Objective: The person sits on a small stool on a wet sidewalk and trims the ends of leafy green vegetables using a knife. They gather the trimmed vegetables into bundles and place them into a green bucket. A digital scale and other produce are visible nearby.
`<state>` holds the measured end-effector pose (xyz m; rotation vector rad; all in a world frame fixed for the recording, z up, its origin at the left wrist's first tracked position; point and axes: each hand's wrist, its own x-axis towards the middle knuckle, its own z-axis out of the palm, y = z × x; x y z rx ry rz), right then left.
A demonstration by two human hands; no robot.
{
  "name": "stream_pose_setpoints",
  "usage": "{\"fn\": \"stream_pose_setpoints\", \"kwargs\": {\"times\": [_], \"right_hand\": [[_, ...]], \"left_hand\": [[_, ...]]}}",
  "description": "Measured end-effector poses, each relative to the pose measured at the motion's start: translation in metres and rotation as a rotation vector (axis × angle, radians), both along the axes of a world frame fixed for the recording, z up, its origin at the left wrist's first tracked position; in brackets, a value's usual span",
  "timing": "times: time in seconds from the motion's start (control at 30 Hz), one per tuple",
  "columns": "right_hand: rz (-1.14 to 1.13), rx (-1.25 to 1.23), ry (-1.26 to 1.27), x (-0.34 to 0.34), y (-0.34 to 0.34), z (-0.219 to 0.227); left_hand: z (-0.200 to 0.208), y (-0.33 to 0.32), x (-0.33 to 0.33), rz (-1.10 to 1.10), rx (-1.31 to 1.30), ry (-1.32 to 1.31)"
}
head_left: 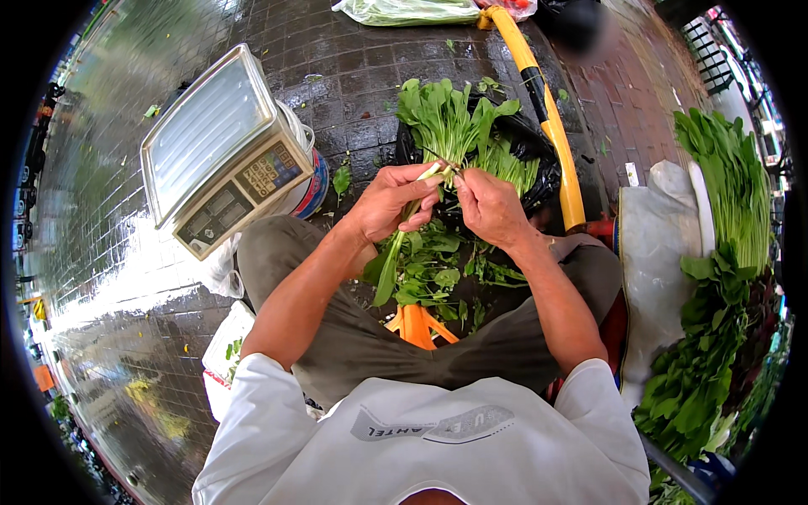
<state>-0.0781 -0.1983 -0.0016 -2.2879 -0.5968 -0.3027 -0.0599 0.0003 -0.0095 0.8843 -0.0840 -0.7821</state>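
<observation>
My left hand [389,204] is closed round a leafy green stalk [390,265], whose leaf hangs down below the palm. The pale cut end points up to the right. At that end the fingers of my right hand [495,210] are pinched together, meeting the left fingertips. A thin dark pointed thing [439,158] sticks out there; it looks like a small blade, but its grip is hidden. Just beyond my hands, a bunch of leafy greens [436,118] lies on a black plastic bag [539,145]. Loose leaves [429,269] lie beneath my hands, between my knees.
At left a weighing scale [210,156] rests on a round tub [313,185]. A yellow and black pole [555,139] curves past the bag at right. More greens [728,194] are stacked at far right beside a grey cover [661,269]. The paving [353,67] is wet.
</observation>
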Motion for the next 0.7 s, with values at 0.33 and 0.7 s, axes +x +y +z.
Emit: {"fn": "stream_pose_setpoints", "kwargs": {"times": [0.33,0.7], "right_hand": [[-0.027,0.050,-0.003,0.004,0.001,-0.016],[0.140,-0.505,0.617,0.007,-0.007,-0.073]], "left_hand": [[0.004,0.003,-0.002,-0.006,0.067,-0.003],[0.007,0.024,0.016,0.440,0.286,-0.142]]}}
